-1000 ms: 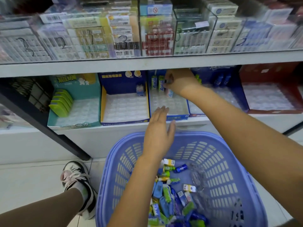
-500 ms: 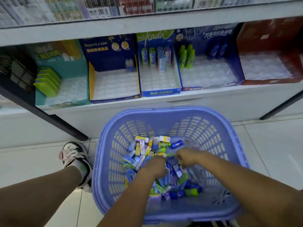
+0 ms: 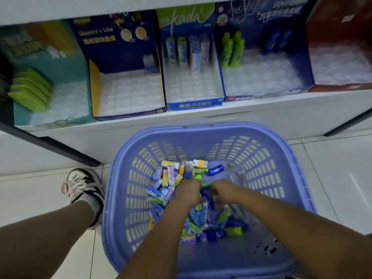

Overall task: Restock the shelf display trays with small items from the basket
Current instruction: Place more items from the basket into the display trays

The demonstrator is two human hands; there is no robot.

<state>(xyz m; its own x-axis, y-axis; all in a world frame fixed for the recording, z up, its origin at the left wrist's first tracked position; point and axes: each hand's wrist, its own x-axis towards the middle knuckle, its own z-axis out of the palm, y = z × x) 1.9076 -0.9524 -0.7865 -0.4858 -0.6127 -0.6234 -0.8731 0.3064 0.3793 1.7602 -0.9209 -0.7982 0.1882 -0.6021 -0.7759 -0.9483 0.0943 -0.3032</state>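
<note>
A purple-blue plastic basket (image 3: pixel 201 128) stands on the floor below the shelf. It holds a pile of small items (image 3: pixel 165 179): little boxes, packs and tiny bottles. My left hand (image 3: pixel 188 191) and my right hand (image 3: pixel 223 189) are both down in the pile, close together, fingers curled; what they hold is hidden. On the shelf, the kada tray (image 3: pixel 195 103) has several upright packs (image 3: pixel 187 51) at its back. To its right, the dark blue tray (image 3: pixel 261 95) has green bottles (image 3: pixel 231 51) and blue bottles (image 3: pixel 278 42).
A blue and yellow tray (image 3: pixel 128 113) holds one small item (image 3: pixel 150 63). A teal tray (image 3: pixel 60 117) has green pieces (image 3: pixel 30 91). A red tray (image 3: pixel 342 87) sits far right. My shoe (image 3: pixel 84 184) touches the basket's left side, near a dark shelf post (image 3: pixel 60 148).
My right hand came down from the kada tray into the basket, and my left hand dropped into the pile. The view tilted down toward the basket.
</note>
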